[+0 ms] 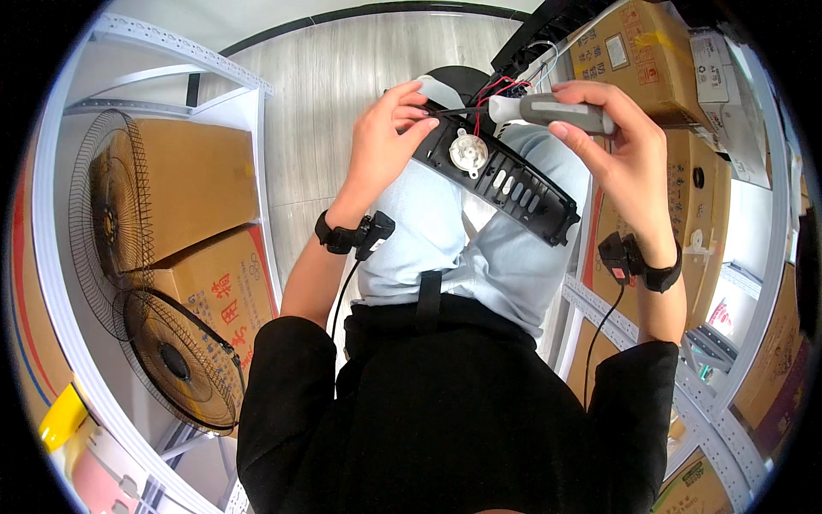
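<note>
My right hand (612, 128) is wrapped around the grey and white handle of a screwdriver (561, 111), held level with its dark shaft toward the left. My left hand (394, 133) is closed, thumb and fingers together near the shaft's end. Whatever sits between those fingertips is too small to make out. Below both hands, a black plastic panel (535, 201) with a row of slots lies tilted across my thighs. A round, pale translucent part (468, 152) is mounted on it, and red wires (492, 88) run up from near that part.
At left, a metal shelf (184, 47) holds cardboard boxes (201, 184), with two black wire fan guards (175, 360) leaning in front. Another shelf (719, 377) on the right carries more cartons (634, 51). A black device (548, 34) stands beyond my knees. Both wrists wear cabled black bands (347, 236).
</note>
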A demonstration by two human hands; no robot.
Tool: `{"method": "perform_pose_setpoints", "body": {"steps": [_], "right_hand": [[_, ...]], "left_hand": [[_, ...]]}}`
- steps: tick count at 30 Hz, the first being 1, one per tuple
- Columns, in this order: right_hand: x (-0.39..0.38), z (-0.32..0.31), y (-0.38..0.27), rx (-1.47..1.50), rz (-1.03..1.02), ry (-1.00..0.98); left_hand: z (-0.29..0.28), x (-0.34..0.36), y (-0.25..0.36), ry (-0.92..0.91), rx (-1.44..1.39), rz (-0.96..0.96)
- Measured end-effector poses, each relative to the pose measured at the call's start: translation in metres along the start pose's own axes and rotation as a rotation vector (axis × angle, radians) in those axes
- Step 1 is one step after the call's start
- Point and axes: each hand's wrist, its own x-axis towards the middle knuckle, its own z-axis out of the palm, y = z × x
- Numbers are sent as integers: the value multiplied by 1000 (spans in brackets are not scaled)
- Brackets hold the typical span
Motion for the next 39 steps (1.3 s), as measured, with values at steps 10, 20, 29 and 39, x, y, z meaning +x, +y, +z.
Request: {"method": "perform_pose_setpoints", "body": {"steps": [10,20,29,39], "right_hand": [[-19,-17,6,89,124,29],[-30,-17,15,247,175,83],[-41,-24,22,262,218,100],[-48,-32,23,351,240,124]], "left_hand": [[18,0,-5,-138,-301,-94],[14,0,-8,-297,-552,-183],[17,-3,-4,-276,-639,-269],[19,-4,-3,-273,-955,-401]]}}
